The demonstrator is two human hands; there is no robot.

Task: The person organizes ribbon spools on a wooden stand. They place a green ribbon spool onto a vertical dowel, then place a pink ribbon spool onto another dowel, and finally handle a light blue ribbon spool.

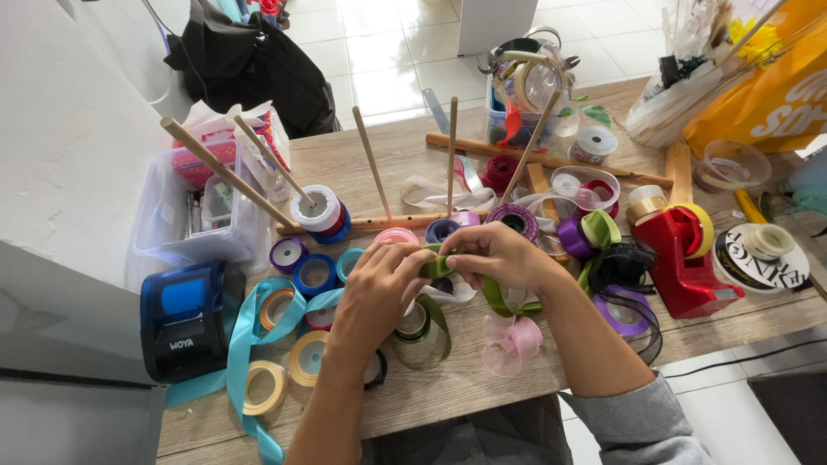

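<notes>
both hands' grip, left hand (376, 288) and right hand (493, 255), pinches green ribbon (437, 267) above wooden table (465, 383).

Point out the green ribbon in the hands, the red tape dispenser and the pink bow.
Green ribbon (437, 267), head view, folded part between the fingers.
Red tape dispenser (689, 267), head view, its body.
Pink bow (510, 342), head view, its middle.

Wooden table (534, 379) against white wall (69, 129) on left. White tiled floor (388, 60) beyond, glossy under even daylight. White cabinet base (495, 21) at far edge. Black bag (250, 60) on floor by wall.
</notes>
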